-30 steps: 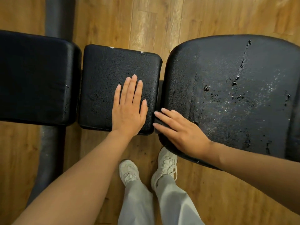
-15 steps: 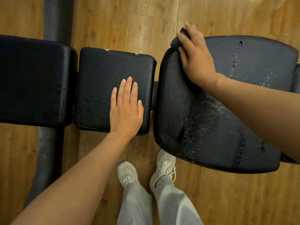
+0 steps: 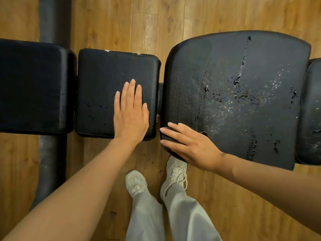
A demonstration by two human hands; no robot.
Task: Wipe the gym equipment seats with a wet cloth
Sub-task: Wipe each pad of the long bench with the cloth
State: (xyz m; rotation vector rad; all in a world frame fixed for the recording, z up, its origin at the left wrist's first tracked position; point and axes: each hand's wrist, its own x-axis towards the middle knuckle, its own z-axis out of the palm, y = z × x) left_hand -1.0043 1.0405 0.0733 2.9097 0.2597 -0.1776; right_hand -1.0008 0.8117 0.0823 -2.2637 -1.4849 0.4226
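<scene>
Wood floor [image 3: 225,13] under black pads. Left hand [image 3: 131,112] rests flat on the small seat [image 3: 104,80]; right hand [image 3: 189,145], fingers straight, presses a dark cloth [image 3: 167,139] on the wide seat's [image 3: 225,66] near corner. Overlapping strokes toward the droplets would likely clean best.

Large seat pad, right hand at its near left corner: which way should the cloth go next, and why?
Probably sweep the dark cloth rightward across the large seat pad: the right hand presses it at the near left corner, while droplets and streaks remain across the middle and right.
</scene>
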